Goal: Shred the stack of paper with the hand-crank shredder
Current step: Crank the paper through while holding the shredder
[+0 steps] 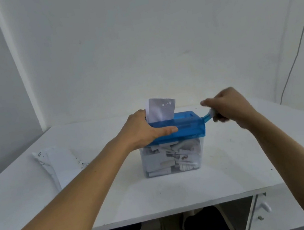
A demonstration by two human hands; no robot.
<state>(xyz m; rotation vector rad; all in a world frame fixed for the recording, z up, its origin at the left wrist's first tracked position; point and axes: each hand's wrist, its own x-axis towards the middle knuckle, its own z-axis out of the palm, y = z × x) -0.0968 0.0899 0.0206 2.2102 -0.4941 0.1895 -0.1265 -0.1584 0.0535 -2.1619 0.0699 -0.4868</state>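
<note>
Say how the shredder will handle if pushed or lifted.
The shredder is probably light: its clear bin holds only paper strips. It likely slides or tips easily, being tall on a small base; the left hand braces its top while the right hand grips the crank.

Marks on the sheet (161,108) are too blurred to read.

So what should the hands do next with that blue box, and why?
Probably turn the blue plastic crank handle with the right hand, while the left hand holds the blue plastic shredder top: a white paper sheet sticks up from its slot, not yet shredded.
</note>
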